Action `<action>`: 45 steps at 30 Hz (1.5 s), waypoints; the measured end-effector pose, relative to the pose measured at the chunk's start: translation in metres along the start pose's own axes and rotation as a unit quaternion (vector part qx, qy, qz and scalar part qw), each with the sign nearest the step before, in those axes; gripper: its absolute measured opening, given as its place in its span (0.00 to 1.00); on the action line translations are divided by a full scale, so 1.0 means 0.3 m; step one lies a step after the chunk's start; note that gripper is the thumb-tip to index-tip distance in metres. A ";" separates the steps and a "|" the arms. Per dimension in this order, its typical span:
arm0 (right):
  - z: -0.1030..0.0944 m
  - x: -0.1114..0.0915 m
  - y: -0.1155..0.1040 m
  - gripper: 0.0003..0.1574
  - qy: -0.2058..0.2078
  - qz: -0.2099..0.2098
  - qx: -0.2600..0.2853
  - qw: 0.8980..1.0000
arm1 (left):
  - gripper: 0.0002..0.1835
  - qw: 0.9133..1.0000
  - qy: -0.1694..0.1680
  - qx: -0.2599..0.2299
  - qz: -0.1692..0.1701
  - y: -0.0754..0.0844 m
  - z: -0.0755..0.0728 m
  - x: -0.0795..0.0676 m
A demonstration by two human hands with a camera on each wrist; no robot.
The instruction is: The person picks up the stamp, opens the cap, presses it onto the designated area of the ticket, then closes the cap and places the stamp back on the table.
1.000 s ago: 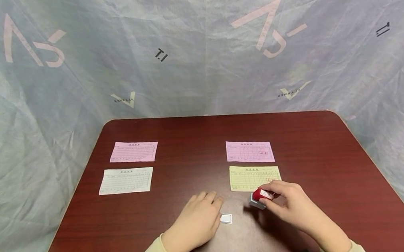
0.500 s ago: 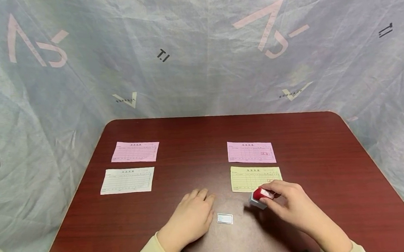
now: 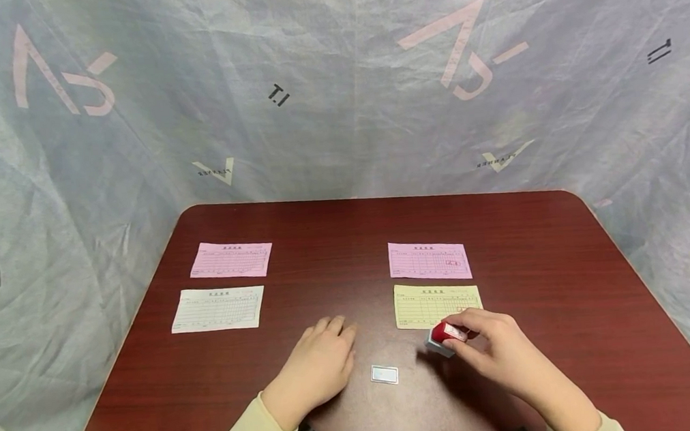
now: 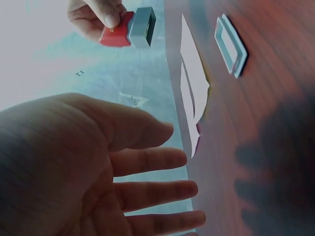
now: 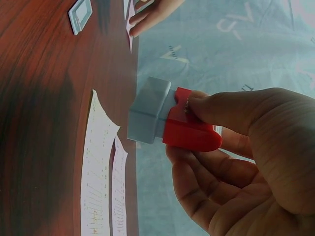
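Observation:
My right hand pinches the red body of a stamp between thumb and fingers. The stamp's grey lower part points down and left, and it is raised above the table, just in front of a yellow form with a small red mark. A small flat rectangular stamp cap, pale inside with a grey rim, lies on the table between the hands. Left of it is my left hand, palm down and holding nothing. In the left wrist view its fingers are loosely extended over the wood.
A pink form, also with a red mark, lies behind the yellow one. At the left are a second pink form and a white form. Grey printed cloth hangs around the dark red table.
My left hand has moved left, away from the cap, which it partly covered and which now shows fully. The right hand with the stamp has stayed in place.

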State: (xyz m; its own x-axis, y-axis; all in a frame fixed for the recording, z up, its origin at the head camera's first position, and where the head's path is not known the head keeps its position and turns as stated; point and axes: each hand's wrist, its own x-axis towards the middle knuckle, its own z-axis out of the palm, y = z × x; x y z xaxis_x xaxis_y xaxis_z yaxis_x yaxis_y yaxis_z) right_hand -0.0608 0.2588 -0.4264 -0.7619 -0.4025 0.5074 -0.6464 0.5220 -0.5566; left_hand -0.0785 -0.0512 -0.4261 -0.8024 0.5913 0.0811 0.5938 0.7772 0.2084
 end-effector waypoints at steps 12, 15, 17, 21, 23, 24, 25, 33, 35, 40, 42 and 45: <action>0.001 0.001 0.001 0.22 0.001 -0.004 0.005 1.000 | 0.19 1.000 -0.006 -0.008 -0.023 -0.053 0.008 0.019; 0.001 0.001 0.000 0.22 -0.001 -0.001 0.005 1.000 | 0.19 0.999 -0.004 -0.015 -0.032 -0.062 -0.004 0.019; -0.001 0.001 -0.001 0.22 -0.002 0.002 0.006 1.000 | 0.19 0.999 -0.003 -0.015 -0.038 -0.071 -0.009 0.019; -0.003 0.002 -0.003 0.22 -0.005 0.006 0.006 1.000 | 0.20 0.999 -0.004 -0.016 -0.050 -0.091 -0.013 0.019; -0.004 0.003 -0.003 0.22 -0.006 0.008 0.007 1.000 | 0.20 0.998 -0.008 -0.016 -0.057 -0.102 -0.012 0.019; -0.004 0.003 -0.004 0.22 -0.007 0.008 0.008 1.000 | 0.21 0.998 -0.009 -0.016 -0.061 -0.107 -0.012 0.018; -0.004 0.003 -0.004 0.22 -0.007 0.008 0.009 1.000 | 0.21 0.998 -0.011 -0.016 -0.064 -0.112 -0.011 0.018; -0.002 0.002 -0.004 0.22 -0.007 0.007 0.012 1.000 | 0.22 0.996 -0.009 -0.015 -0.083 -0.165 -0.014 0.012; -0.001 0.002 -0.004 0.22 -0.007 0.007 0.011 1.000 | 0.22 0.995 -0.006 -0.018 -0.094 -0.182 -0.022 0.011; 0.002 0.004 0.000 0.22 -0.003 0.002 0.013 1.000 | 0.22 0.993 -0.002 -0.021 -0.119 -0.225 -0.042 0.004; 0.003 0.006 0.001 0.22 -0.003 0.000 0.015 1.000 | 0.23 0.992 -0.004 -0.024 -0.122 -0.239 -0.046 0.000; 0.002 0.008 0.000 0.22 -0.005 0.003 0.014 1.000 | 0.22 0.991 -0.006 -0.030 -0.129 -0.258 -0.048 -0.007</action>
State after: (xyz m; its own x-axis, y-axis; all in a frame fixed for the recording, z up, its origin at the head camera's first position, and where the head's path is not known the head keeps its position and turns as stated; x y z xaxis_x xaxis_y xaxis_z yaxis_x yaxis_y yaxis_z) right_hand -0.0628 0.2574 -0.4255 -0.7665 -0.4065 0.4973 -0.6421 0.5035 -0.5781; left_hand -0.1237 -0.1157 -0.4284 -0.9260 0.3774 0.0060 0.3642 0.8891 0.2774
